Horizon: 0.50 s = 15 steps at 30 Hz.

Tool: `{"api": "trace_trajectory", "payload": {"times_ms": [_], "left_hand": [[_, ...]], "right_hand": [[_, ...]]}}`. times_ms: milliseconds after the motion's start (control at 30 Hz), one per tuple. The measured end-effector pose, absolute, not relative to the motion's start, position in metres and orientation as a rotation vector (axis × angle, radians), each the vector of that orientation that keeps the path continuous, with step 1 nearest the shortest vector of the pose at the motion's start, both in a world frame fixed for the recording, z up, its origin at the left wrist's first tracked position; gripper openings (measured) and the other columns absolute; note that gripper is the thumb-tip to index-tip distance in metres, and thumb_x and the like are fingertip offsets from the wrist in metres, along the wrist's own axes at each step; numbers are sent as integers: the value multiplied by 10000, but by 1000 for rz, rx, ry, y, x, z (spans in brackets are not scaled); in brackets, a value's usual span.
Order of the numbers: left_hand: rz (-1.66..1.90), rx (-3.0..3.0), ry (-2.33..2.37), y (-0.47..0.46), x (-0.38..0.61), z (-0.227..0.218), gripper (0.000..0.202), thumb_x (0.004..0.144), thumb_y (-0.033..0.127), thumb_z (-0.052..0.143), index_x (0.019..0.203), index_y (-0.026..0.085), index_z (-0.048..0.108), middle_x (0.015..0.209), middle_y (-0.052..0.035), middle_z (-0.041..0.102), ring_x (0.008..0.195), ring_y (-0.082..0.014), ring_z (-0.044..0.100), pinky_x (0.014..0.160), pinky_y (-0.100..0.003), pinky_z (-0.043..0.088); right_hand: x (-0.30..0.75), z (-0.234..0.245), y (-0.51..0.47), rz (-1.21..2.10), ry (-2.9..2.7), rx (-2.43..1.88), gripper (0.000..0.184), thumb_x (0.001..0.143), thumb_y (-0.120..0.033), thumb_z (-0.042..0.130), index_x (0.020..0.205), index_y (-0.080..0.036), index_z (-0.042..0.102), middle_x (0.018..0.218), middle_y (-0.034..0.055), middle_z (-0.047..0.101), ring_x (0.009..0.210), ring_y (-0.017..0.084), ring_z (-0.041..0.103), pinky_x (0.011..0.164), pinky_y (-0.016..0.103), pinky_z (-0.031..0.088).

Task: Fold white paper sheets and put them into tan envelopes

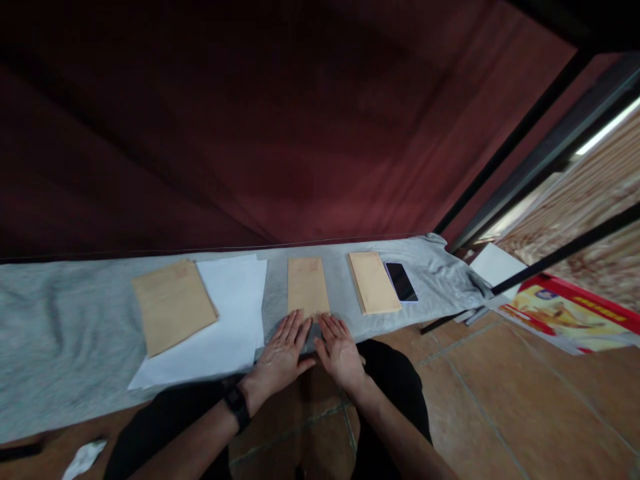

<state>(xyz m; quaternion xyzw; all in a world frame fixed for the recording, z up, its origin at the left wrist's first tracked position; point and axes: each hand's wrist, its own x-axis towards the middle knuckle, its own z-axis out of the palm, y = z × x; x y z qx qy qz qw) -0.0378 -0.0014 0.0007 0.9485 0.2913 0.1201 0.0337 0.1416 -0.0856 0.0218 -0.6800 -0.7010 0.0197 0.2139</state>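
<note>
A brown paper envelope (307, 287) lies flat on the grey cloth, straight in front of me. On its near edge, at the left, rest the fingers of my left hand (284, 347), stretched out and palm down. My right hand (339, 348) lies flat at the right end of that same edge, fingers also extended. To the left, a pile of larger brown envelopes (173, 307) partly covers white paper sheets (235, 300). A thick stack of brown envelopes (373, 283) sits to the right of the middle one.
A phone (401, 282) lies beside the right stack on the grey cloth (60, 320). Behind stands a dark red curtain (300, 133). Black metal bars (520, 133) rise at the right. A red and yellow box (575, 313) and a white crumpled scrap (85, 459) are on the tiled floor.
</note>
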Motion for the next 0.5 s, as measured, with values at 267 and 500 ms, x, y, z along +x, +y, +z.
{"api": "trace_trajectory", "payload": {"times_ms": [267,500], "left_hand": [[408,2883,951,-5,-38,3,822,940,558,509,1550,51,295,1616,-236,315,1523,-325,264,1235,-480,280],[416,2851,1048,-9,-39,3,821,961,585,478,1549,39,304,1613,-241,317,1530,-336,238,1238,-489,271]], "right_hand": [[132,12,-88,-38,-2005,-1944,536,1041,-352,429,1516,-103,435,1557,152,457,1457,251,410,1213,462,327],[145,15,-95,-74,-1946,-2035,512,1059,-343,392,1493,-80,463,1550,159,468,1443,269,423,1209,453,311]]}}
